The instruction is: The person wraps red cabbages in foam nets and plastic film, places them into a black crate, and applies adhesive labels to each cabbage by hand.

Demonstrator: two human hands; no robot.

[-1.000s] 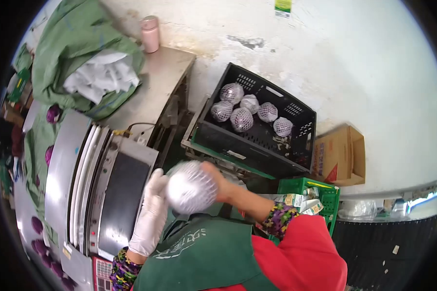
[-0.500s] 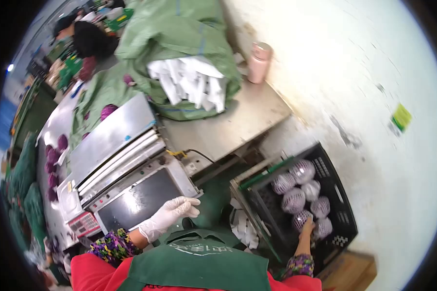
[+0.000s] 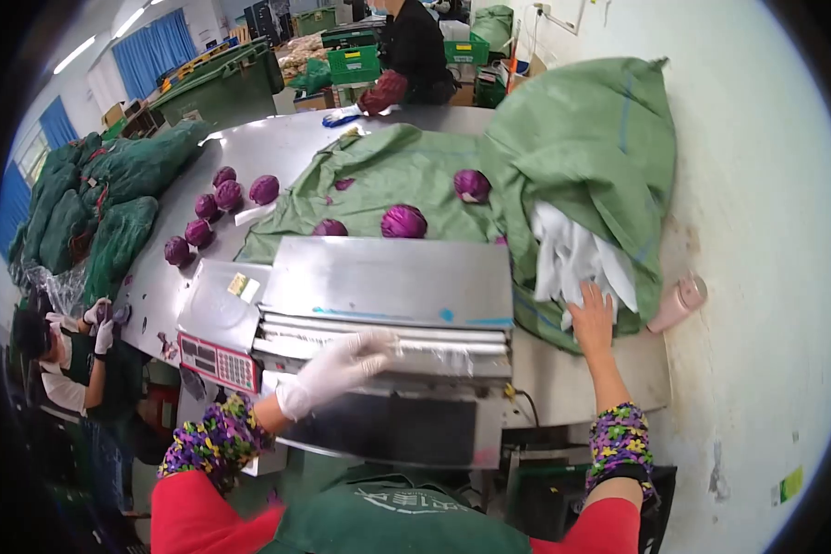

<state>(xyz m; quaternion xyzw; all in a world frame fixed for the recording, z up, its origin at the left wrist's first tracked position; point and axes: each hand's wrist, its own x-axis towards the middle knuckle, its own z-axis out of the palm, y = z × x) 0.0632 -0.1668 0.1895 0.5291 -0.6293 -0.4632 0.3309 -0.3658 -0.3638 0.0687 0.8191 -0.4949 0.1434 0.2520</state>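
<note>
My left hand (image 3: pixel 342 371), in a white glove, hovers over the film-wrapping machine (image 3: pixel 388 286) with its fingers stretched out and somewhat blurred; it holds nothing visible. My bare right hand (image 3: pixel 593 319) reaches to the mouth of a green woven sack (image 3: pixel 582 138), its fingers spread against the white strips (image 3: pixel 563 249) inside. Whether a strip is between those fingers is not visible. Beyond the machine, a red cabbage (image 3: pixel 403 222) and a second cabbage (image 3: pixel 472 186) lie on a flattened green sack (image 3: pixel 425 162).
Left of the machine stands a scale (image 3: pixel 217 360) with a red keypad. Several red cabbages (image 3: pixel 228 195) lie on the metal table (image 3: pixel 282 138). A pink bottle (image 3: pixel 679 303) leans right of the sack. Gloved co-workers work at left and across the table. A black crate (image 3: pixel 646 489) shows below right.
My right hand has left a wrapped cabbage in the crate and moved up to the white strips. My left hand remains over the machine. The view has turned toward the table.
</note>
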